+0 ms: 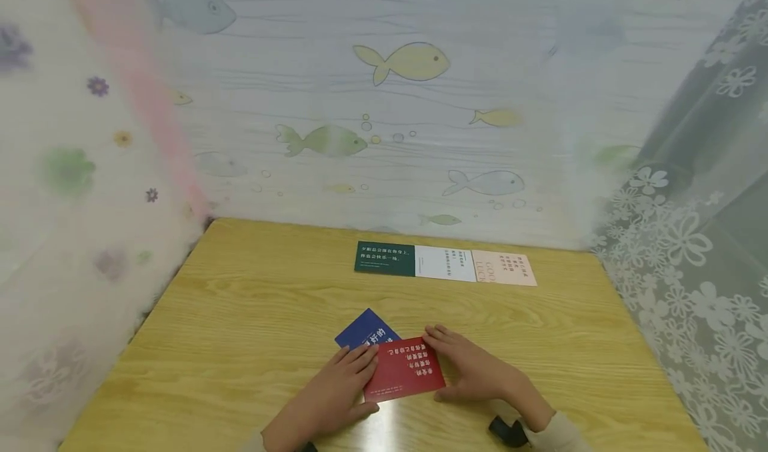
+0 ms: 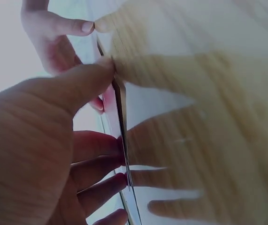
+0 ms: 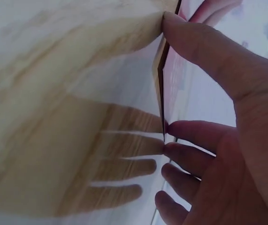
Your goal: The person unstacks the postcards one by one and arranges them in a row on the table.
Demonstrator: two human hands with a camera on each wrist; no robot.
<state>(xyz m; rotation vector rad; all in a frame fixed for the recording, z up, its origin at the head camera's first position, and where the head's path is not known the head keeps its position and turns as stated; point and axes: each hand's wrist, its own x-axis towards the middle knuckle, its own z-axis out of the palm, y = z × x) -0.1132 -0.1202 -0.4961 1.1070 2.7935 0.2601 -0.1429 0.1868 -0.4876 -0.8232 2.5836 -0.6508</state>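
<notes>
A red card (image 1: 403, 372) with white printed characters lies low over the table, overlapping the lower part of a blue card (image 1: 367, 331). My left hand (image 1: 333, 389) holds the red card's left side, fingers along the left edge and over the blue card's lower part, thumb by the lower left corner. From the other side my right hand (image 1: 477, 371) grips the red card, fingertips at its upper right corner and thumb at its lower right. Seen edge-on in the right wrist view, the red card (image 3: 170, 70) sits between that thumb and the fingers.
Toward the back of the wooden table (image 1: 252, 305), a dark green card (image 1: 384, 259), a white card (image 1: 445, 263) and a pale pink card (image 1: 505, 268) lie side by side in a row. A fish-printed curtain (image 1: 336, 99) hangs behind, with lace (image 1: 678, 292) at the right.
</notes>
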